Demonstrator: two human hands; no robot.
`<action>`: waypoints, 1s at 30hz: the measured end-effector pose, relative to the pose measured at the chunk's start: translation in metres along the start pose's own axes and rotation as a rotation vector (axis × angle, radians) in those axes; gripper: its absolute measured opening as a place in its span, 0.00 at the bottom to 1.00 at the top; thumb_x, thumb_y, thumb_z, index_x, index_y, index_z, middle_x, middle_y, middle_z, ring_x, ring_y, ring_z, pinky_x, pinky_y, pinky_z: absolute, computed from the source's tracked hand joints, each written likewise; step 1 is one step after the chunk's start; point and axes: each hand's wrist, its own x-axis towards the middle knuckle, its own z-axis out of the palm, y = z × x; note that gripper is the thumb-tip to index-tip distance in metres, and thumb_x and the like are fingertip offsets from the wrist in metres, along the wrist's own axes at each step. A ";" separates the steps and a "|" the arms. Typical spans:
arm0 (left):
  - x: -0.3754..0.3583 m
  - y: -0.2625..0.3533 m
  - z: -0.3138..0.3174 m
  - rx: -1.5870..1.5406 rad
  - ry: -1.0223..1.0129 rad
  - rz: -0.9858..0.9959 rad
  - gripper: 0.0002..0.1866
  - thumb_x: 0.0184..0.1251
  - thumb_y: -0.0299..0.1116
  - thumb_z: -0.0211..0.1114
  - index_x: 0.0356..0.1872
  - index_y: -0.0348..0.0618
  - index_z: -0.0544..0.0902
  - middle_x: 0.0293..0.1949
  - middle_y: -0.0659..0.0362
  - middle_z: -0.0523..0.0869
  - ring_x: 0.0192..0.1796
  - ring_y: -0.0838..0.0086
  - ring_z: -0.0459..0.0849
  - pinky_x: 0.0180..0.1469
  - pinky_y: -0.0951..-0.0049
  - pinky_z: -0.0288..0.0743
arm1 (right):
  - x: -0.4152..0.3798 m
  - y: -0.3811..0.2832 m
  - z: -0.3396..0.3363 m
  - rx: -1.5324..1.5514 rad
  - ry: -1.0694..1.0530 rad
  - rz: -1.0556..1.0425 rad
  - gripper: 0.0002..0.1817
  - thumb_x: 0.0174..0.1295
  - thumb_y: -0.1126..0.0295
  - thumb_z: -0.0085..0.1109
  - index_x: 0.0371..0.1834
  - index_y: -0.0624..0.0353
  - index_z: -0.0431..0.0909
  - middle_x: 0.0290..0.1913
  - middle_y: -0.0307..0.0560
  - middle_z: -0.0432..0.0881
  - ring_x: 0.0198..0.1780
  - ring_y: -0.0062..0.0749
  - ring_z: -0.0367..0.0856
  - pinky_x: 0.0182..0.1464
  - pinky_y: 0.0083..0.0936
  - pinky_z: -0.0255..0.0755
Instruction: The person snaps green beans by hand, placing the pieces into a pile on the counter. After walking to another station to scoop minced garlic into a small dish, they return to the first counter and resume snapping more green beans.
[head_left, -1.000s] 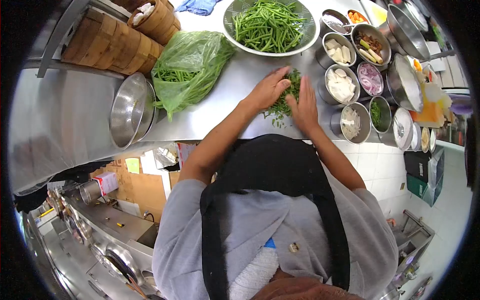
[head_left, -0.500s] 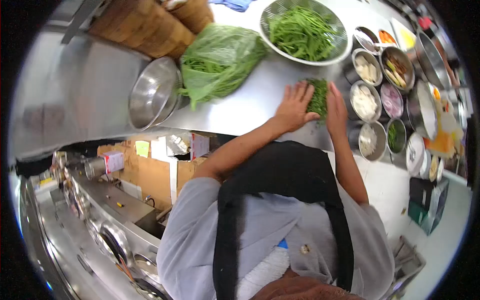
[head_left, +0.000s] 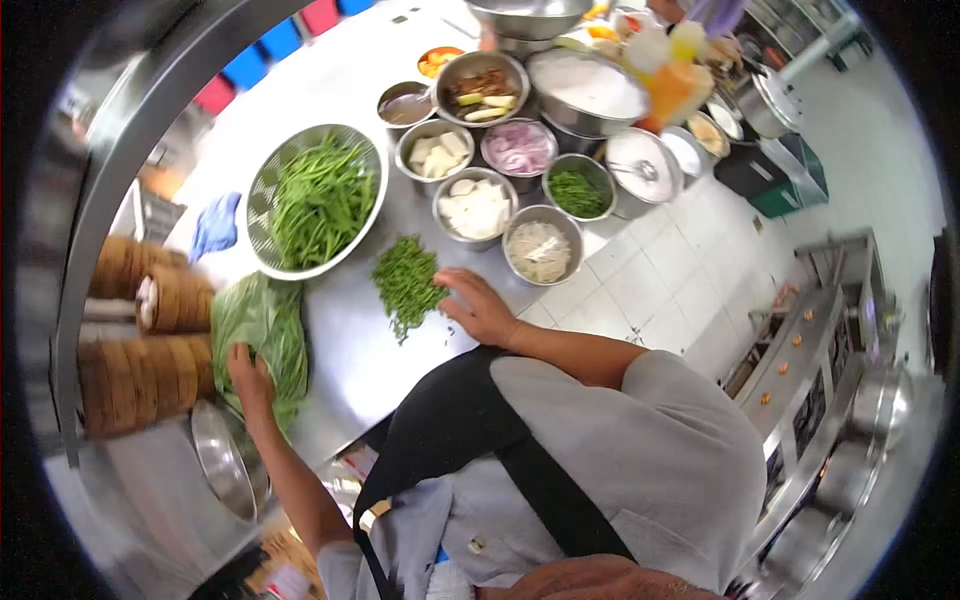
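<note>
My left hand [head_left: 250, 376] is on the clear plastic bag of leafy greens [head_left: 270, 325], its fingers curled closed on the plastic. Beside the pile of chopped green herbs [head_left: 407, 284] rests my right hand [head_left: 478, 308], fingers apart and holding nothing, the fingertips at the pile's right edge. The chopped pile lies loose on the steel worktop [head_left: 365, 365]. Behind the bag stands a perforated metal colander [head_left: 258, 215] full of long green stems.
Bamboo steamers [head_left: 145, 385] and a metal bowl [head_left: 222, 460] stand to the left. Several metal containers sit at the back right, among them sliced shallots [head_left: 520, 148], white pieces [head_left: 474, 208], bean sprouts [head_left: 541, 250] and cut greens [head_left: 577, 193]. A blue cloth [head_left: 214, 225] lies beyond the colander.
My left hand has left the chopped herbs and moved left onto the plastic bag, closing there. My right hand stays beside the pile. The camera view has turned to the right.
</note>
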 end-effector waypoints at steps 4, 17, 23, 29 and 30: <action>0.025 -0.027 0.031 -0.120 -0.213 -0.156 0.15 0.63 0.34 0.60 0.46 0.36 0.77 0.45 0.44 0.79 0.48 0.49 0.76 0.50 0.55 0.70 | -0.001 0.000 -0.004 0.020 -0.003 0.012 0.22 0.66 0.60 0.54 0.58 0.63 0.69 0.58 0.60 0.73 0.64 0.52 0.67 0.67 0.41 0.58; 0.070 -0.047 0.079 -0.104 -0.182 -0.028 0.18 0.62 0.41 0.59 0.48 0.39 0.78 0.47 0.47 0.81 0.49 0.52 0.77 0.51 0.57 0.71 | -0.041 -0.019 -0.052 0.111 0.067 0.160 0.18 0.63 0.68 0.59 0.56 0.59 0.74 0.51 0.52 0.80 0.50 0.40 0.80 0.53 0.31 0.72; 0.072 -0.050 0.085 -0.091 -0.160 -0.011 0.20 0.62 0.44 0.59 0.49 0.40 0.79 0.47 0.48 0.81 0.49 0.53 0.78 0.51 0.58 0.72 | -0.044 -0.037 -0.211 -0.078 0.952 0.453 0.14 0.67 0.70 0.51 0.52 0.63 0.79 0.34 0.37 0.78 0.32 0.17 0.71 0.35 0.16 0.65; 0.066 -0.058 0.096 -0.066 -0.083 0.009 0.22 0.62 0.47 0.59 0.50 0.41 0.79 0.48 0.49 0.82 0.49 0.55 0.79 0.52 0.59 0.72 | 0.109 -0.081 -0.250 0.007 0.547 0.140 0.18 0.63 0.69 0.53 0.55 0.61 0.78 0.28 0.32 0.75 0.23 0.13 0.65 0.26 0.14 0.60; 0.064 -0.061 0.099 -0.059 -0.061 0.019 0.22 0.62 0.47 0.59 0.50 0.41 0.79 0.48 0.49 0.82 0.49 0.55 0.79 0.52 0.59 0.72 | 0.142 -0.086 -0.245 -0.055 0.435 0.056 0.18 0.60 0.70 0.54 0.53 0.60 0.79 0.33 0.34 0.80 0.27 0.19 0.71 0.32 0.18 0.67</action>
